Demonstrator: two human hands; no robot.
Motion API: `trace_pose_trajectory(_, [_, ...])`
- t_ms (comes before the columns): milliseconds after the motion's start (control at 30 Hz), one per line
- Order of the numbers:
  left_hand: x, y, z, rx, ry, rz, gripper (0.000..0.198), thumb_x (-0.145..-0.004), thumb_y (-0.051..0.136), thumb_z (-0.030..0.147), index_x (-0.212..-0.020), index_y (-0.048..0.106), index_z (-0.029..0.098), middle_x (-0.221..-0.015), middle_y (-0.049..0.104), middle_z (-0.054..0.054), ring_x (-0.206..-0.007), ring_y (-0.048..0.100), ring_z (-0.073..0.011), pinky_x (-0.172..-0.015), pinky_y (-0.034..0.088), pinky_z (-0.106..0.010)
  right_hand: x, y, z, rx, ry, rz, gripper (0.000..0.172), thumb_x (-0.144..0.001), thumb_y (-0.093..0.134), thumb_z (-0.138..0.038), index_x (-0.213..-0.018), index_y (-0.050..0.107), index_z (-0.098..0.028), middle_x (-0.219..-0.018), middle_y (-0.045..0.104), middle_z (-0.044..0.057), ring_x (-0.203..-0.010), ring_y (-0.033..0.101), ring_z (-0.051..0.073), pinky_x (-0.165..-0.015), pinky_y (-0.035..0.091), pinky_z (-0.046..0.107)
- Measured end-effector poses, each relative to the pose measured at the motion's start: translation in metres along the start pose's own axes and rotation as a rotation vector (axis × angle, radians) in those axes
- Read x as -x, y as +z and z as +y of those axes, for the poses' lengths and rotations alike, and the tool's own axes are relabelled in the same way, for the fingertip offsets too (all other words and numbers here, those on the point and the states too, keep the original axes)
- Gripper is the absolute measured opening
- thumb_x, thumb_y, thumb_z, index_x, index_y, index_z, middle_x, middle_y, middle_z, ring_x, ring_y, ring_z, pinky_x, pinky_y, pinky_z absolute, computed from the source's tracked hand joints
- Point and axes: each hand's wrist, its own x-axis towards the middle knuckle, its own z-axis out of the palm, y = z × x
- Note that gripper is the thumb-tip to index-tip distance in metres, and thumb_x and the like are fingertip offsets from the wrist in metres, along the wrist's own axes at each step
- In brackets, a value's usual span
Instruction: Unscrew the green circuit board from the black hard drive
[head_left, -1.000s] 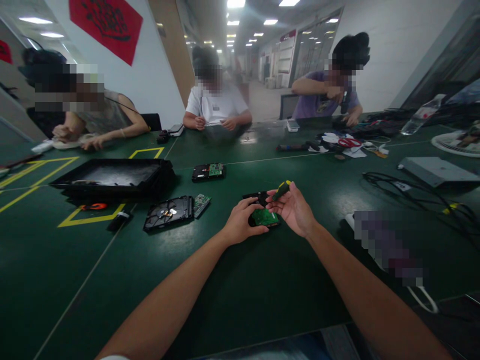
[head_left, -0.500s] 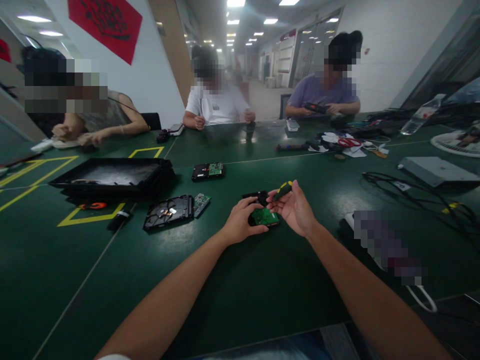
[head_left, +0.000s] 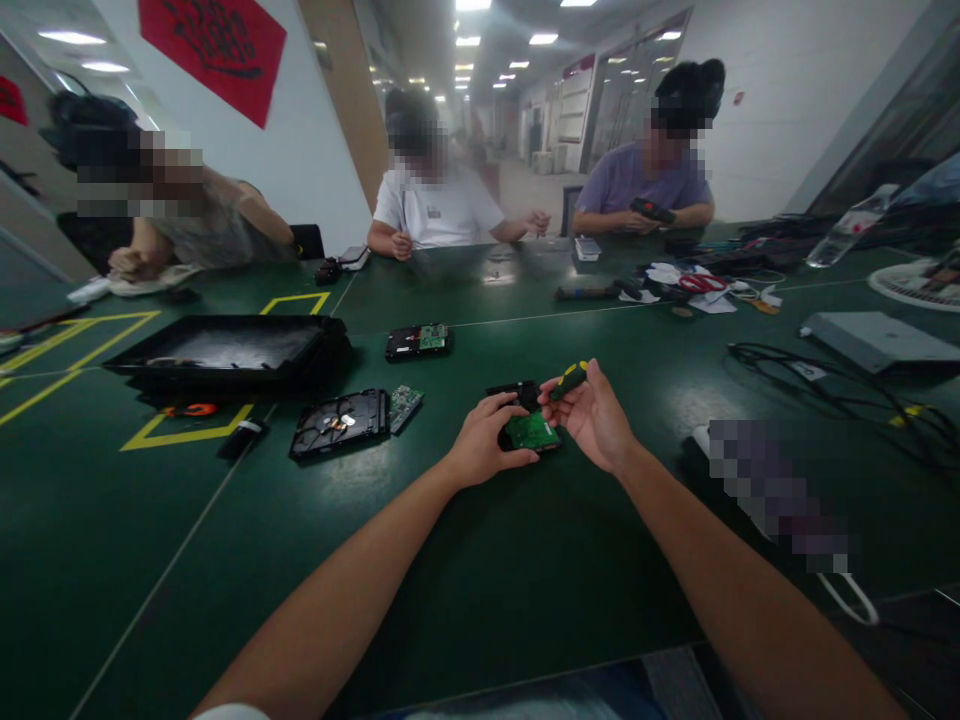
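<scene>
A hard drive (head_left: 534, 432) with a green circuit board lies on the green table in front of me. My left hand (head_left: 487, 438) grips its left side, thumb at the near edge and fingers over the top. Above the drive's right side, my right hand (head_left: 589, 415) holds a green and yellow screwdriver (head_left: 571, 379) by its handle. The tool is tilted, its lower end toward the drive; the tip is too small to make out. To the left lie another hard drive (head_left: 339, 425) and a loose circuit board (head_left: 406, 408) beside it.
A third hard drive (head_left: 420, 341) lies farther off, near a black tray (head_left: 225, 345). At right are a grey metal box (head_left: 877, 342), black cables (head_left: 795, 370) and a plastic bottle (head_left: 851, 228). Three people sit across the table (head_left: 480, 620).
My hands keep nearly the same pose on the drive and screwdriver. Across the table, the middle person's hand has moved right, and the left person has shifted an arm.
</scene>
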Motion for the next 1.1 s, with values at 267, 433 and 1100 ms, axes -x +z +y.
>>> trace_pose_trajectory(267, [0.0009,-0.0011,0.001,-0.008,-0.01,-0.011,0.069,-0.077,0.088,0.056,-0.136,0.065,0.028,-0.156,0.053,-0.013,-0.146,0.048,-0.0378,-0.12,0.041,-0.06,-0.0002,-0.0003,0.0016,0.005,0.002,-0.004,0.07,-0.089,0.05,-0.086,-0.093,0.077,-0.021,-0.088,0.072,0.009,-0.076,0.062,0.021,-0.07,0.048,0.035])
trace_pose_trajectory(433, [0.0005,-0.0004,-0.0008,-0.003,-0.001,-0.012,0.071,-0.076,0.088,0.056,-0.137,0.064,0.028,-0.157,0.052,-0.013,-0.147,0.047,-0.0381,-0.12,0.041,-0.06,0.0005,0.001,0.0017,0.014,-0.011,-0.006,0.07,-0.091,0.049,-0.085,-0.093,0.078,-0.021,-0.088,0.072,0.009,-0.076,0.062,0.021,-0.07,0.049,0.035])
trace_pose_trajectory(1100, [0.0006,0.001,-0.0015,-0.004,-0.005,-0.006,0.077,-0.076,0.089,0.056,-0.142,0.063,0.026,-0.157,0.052,-0.014,-0.147,0.047,-0.038,-0.122,0.04,-0.058,0.0002,-0.0009,0.0037,-0.009,-0.009,-0.019,0.068,-0.093,0.05,-0.081,-0.095,0.077,-0.019,-0.09,0.071,0.01,-0.076,0.062,0.021,-0.071,0.048,0.034])
